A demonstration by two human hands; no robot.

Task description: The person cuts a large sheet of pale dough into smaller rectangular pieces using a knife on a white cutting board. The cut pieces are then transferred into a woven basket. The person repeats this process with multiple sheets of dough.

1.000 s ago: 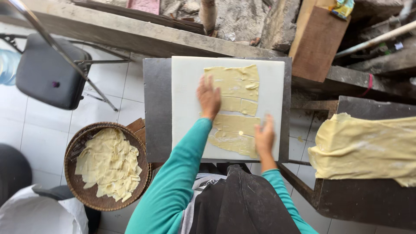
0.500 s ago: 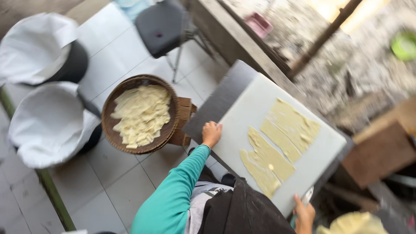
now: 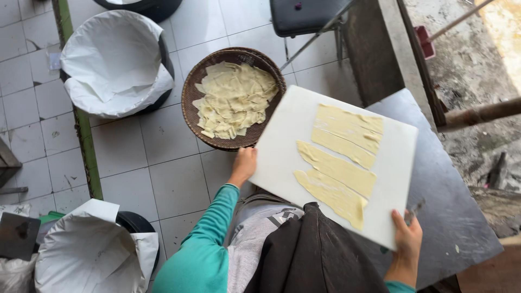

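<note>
**White board with dough strips held beside the basket**

Both hands grasp a white cutting board point(image 3: 282, 152). The left hand point(image 3: 244, 163) is clenched on the board's left edge, and the right hand point(image 3: 407, 239) grips its near right corner, with the thumb lying on top. On the board lie several pale yellow dough strips point(image 3: 339, 157), side by side (they look flat and thin). The board's right part is over a grey metal table point(image 3: 450, 217).

Just left of the board, on the tiled floor point(image 3: 163, 179), stands a round woven basket point(image 3: 190, 97) filled with more pale dough pieces point(image 3: 236, 97); the board's far left corner overlaps its rim. Farther left is a black bin lined with white plastic point(image 3: 114, 65), and another such bin point(image 3: 92, 249) stands near, at the lower left. A dark chair point(image 3: 304, 16) is at the far side.
</note>
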